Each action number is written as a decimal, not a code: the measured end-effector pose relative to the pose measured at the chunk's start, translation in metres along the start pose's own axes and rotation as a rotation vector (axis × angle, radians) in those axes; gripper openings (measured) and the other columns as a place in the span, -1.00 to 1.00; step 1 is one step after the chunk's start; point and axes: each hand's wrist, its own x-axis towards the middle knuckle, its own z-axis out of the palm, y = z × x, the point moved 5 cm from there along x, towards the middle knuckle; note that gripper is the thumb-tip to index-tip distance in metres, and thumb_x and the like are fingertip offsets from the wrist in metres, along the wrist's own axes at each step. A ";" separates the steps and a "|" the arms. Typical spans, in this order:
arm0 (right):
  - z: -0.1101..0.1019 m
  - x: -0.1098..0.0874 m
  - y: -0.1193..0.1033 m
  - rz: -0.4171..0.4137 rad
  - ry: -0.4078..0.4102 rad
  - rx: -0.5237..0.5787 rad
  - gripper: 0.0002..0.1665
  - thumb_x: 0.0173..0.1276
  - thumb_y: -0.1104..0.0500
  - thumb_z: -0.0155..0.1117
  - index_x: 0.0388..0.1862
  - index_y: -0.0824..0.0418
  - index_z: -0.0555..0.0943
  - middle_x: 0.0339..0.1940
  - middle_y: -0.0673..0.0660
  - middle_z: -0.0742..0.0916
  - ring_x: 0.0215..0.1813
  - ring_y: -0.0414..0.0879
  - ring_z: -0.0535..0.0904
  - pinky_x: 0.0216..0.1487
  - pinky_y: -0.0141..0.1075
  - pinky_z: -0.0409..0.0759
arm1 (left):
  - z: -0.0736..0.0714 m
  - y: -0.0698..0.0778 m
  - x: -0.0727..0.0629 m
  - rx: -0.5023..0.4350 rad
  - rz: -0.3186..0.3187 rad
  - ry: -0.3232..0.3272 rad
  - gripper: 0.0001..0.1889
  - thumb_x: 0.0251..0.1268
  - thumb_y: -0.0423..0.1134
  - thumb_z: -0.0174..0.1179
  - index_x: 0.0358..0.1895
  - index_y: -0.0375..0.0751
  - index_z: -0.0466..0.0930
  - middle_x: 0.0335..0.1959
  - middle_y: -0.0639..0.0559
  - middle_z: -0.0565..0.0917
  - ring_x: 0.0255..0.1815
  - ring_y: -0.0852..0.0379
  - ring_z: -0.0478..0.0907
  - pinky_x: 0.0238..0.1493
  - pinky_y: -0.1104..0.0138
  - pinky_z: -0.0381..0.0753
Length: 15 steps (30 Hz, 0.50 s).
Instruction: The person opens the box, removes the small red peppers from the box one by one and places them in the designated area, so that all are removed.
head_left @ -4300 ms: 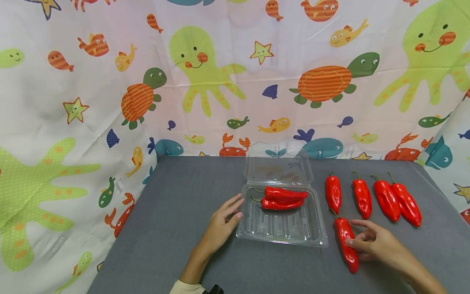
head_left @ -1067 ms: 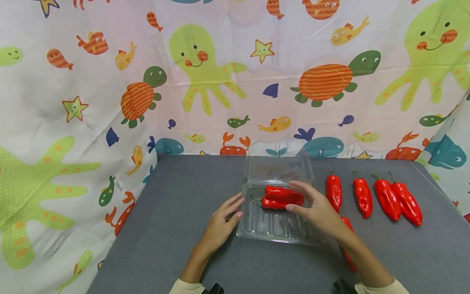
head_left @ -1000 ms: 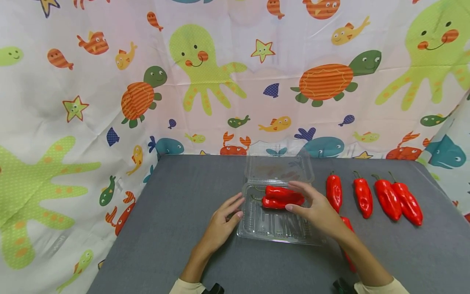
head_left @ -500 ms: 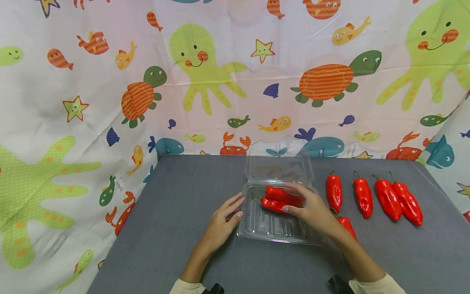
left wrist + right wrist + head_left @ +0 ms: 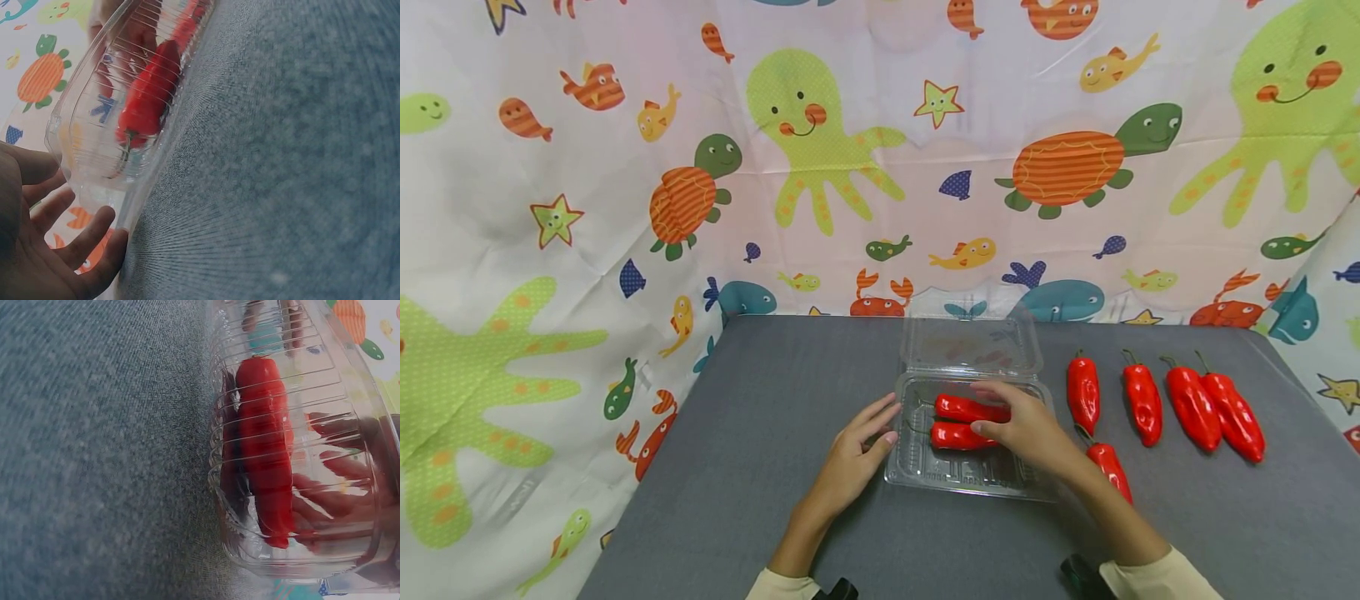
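Observation:
A clear plastic clamshell box (image 5: 970,487) lies on the grey table with its lid (image 5: 970,346) tipped back. Two red peppers (image 5: 958,437) lie side by side in its base, stems to the left. My right hand (image 5: 1030,429) reaches in from the right and grips their right ends between thumb and fingers. In the right wrist view, one pepper (image 5: 265,437) and the fingers (image 5: 331,500) show through the ribbed plastic wall. My left hand (image 5: 850,454) stays at the box's left edge, its relaxed fingertips (image 5: 103,219) against the rim.
Several more red peppers (image 5: 1142,404) lie to the right of the box. The nearest one (image 5: 1108,468) is partly hidden behind the right forearm. A white cloth (image 5: 850,250) printed with sea animals hangs behind the table and along its sides.
My right hand has left the nearest loose pepper and gone into the box. Over the last second, the two peppers inside have slid toward me with it. The left hand has stayed put.

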 end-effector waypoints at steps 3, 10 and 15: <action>0.002 0.002 0.001 0.014 -0.011 0.004 -0.30 0.39 0.14 0.52 0.48 0.20 0.55 0.35 0.31 0.70 0.37 0.33 0.60 0.30 0.24 0.57 | 0.000 0.000 0.000 0.001 0.000 -0.001 -0.54 0.60 -0.21 0.24 0.48 -0.11 0.56 0.60 0.04 0.43 0.29 -0.05 0.66 0.12 0.32 0.62; 0.005 0.005 0.004 0.041 -0.027 -0.007 -0.35 0.39 0.15 0.51 0.43 0.20 0.58 0.28 0.31 0.74 0.29 0.32 0.65 0.24 0.21 0.63 | 0.000 0.000 0.000 -0.001 -0.004 -0.003 -0.54 0.60 -0.20 0.24 0.48 -0.10 0.56 0.60 0.05 0.43 0.29 -0.05 0.65 0.11 0.32 0.62; 0.007 0.007 0.005 0.057 -0.040 -0.026 -0.36 0.39 0.18 0.50 0.42 0.21 0.58 0.26 0.32 0.74 0.26 0.32 0.66 0.19 0.16 0.67 | 0.000 -0.001 0.000 -0.008 -0.002 -0.001 -0.54 0.60 -0.21 0.24 0.48 -0.10 0.56 0.60 0.04 0.43 0.29 -0.05 0.66 0.11 0.32 0.62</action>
